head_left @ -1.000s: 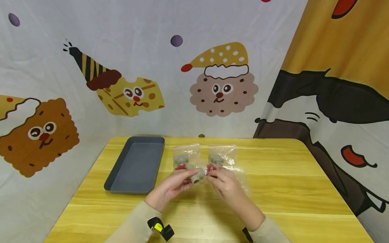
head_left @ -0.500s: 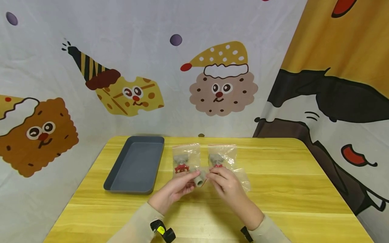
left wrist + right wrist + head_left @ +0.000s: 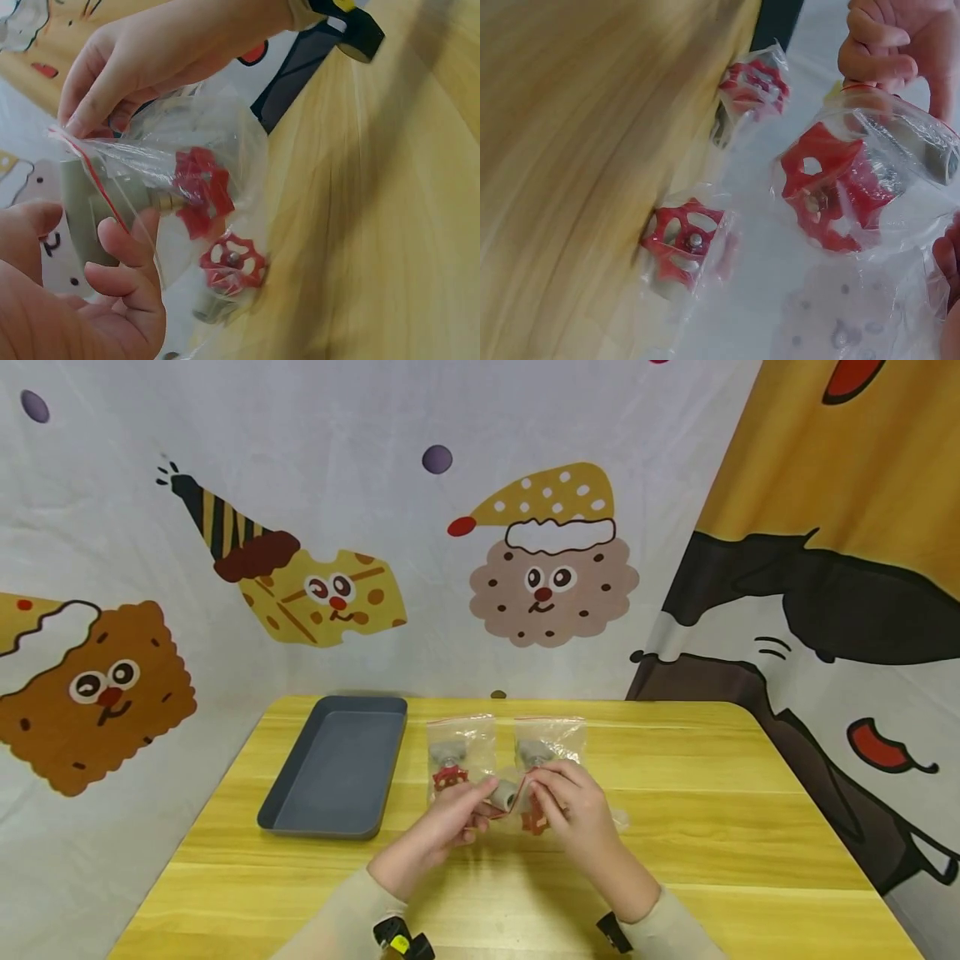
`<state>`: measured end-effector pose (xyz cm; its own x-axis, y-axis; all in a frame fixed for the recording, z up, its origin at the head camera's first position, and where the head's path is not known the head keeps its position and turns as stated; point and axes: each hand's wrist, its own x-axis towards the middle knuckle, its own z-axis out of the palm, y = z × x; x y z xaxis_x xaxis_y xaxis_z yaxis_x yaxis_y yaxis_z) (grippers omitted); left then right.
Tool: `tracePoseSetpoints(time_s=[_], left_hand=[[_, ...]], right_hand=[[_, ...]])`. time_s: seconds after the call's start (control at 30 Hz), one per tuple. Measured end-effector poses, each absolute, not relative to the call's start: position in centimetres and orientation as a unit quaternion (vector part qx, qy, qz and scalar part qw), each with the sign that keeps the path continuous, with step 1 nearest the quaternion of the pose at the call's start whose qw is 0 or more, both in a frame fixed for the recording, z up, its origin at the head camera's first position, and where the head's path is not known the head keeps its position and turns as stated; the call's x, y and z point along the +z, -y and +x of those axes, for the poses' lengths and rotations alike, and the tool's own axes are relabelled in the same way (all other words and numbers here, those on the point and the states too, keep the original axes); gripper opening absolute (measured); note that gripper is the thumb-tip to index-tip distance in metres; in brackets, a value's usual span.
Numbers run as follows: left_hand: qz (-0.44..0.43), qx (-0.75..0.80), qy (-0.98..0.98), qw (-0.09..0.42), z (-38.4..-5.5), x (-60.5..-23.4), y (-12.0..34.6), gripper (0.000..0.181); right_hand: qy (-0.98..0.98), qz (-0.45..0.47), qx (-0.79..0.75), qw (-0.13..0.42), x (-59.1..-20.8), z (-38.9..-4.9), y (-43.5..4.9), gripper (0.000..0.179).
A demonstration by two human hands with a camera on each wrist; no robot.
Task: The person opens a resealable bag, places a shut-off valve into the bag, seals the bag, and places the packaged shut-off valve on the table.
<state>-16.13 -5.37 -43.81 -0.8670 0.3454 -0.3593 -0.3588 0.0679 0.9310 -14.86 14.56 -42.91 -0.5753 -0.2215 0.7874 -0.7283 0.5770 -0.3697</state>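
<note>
A grey plastic valve (image 3: pixel 504 795) with a red handwheel (image 3: pixel 534 818) is held over the table between both hands. Clear zip bag film (image 3: pixel 240 142) covers the handwheel, and the bag's red seal line crosses the grey body, one end of which sticks out past the mouth. My left hand (image 3: pixel 453 818) grips the valve body, thumb on one side and curled fingers on the other. On the opposite side, my right hand (image 3: pixel 577 802) pinches the bag's edge at the red seal between thumb and fingertips. In the right wrist view the wheel shows through crinkled film.
Behind the hands lie two more bagged valves, a left one (image 3: pixel 448 768) and a right one (image 3: pixel 535 750), with red wheels. A dark grey tray (image 3: pixel 326 768) stands at the left of the wooden table (image 3: pixel 712 827). A printed cloth (image 3: pixel 435 668) hangs behind.
The valve has turned and shifted slightly right, its wheel now lower, nearer the person. My right hand has risen a little and now pinches the bag's edge near the grey end.
</note>
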Motion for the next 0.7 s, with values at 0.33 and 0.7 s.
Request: tracePoseSetpoints(time_s=[0.33, 0.7], left_hand=[[0.156, 0.538, -0.816, 0.141, -15.8, -43.4, 5.7, 0.022], [0.219, 0.331, -0.918, -0.022, -15.2, -42.2, 5.6, 0.008]], right_hand=[[0.808, 0.238, 0.399, 0.361, -41.7, -15.3, -15.7, 0.012], [0.79, 0.211, 0.465, 0.34, -42.0, -15.4, -16.0, 0.015]])
